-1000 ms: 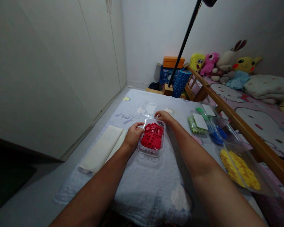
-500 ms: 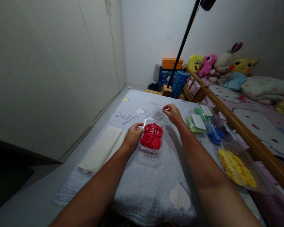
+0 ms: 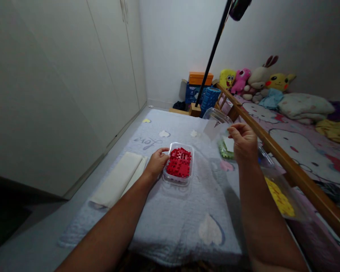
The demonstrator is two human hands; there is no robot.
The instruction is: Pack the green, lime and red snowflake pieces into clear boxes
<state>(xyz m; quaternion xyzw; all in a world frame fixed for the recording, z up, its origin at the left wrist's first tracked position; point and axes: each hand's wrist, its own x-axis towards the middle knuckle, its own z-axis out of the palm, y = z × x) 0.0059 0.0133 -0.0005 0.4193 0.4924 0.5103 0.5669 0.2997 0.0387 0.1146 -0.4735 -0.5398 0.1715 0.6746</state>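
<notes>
A clear plastic box (image 3: 170, 174) filled with red bricks (image 3: 179, 163) rests on the pale blue quilt (image 3: 175, 211). My left hand (image 3: 156, 163) grips the box at its left edge, fingers curled against the rim. My right hand (image 3: 243, 141) is raised to the right and pinches the clear lid (image 3: 215, 121), which carries a white label and hangs tilted above the quilt. Behind that hand lies a box of green bricks (image 3: 224, 151), partly hidden.
A clear box of yellow bricks (image 3: 280, 198) sits at the right edge of the quilt beside a wooden bed rail (image 3: 294, 170). A folded white cloth (image 3: 116, 179) lies to the left. Plush toys (image 3: 252, 79), storage boxes and a black pole (image 3: 211, 56) stand at the back.
My right hand has lifted the clear lid off the red-brick box and carried it up and to the right. My left hand has stayed on the box.
</notes>
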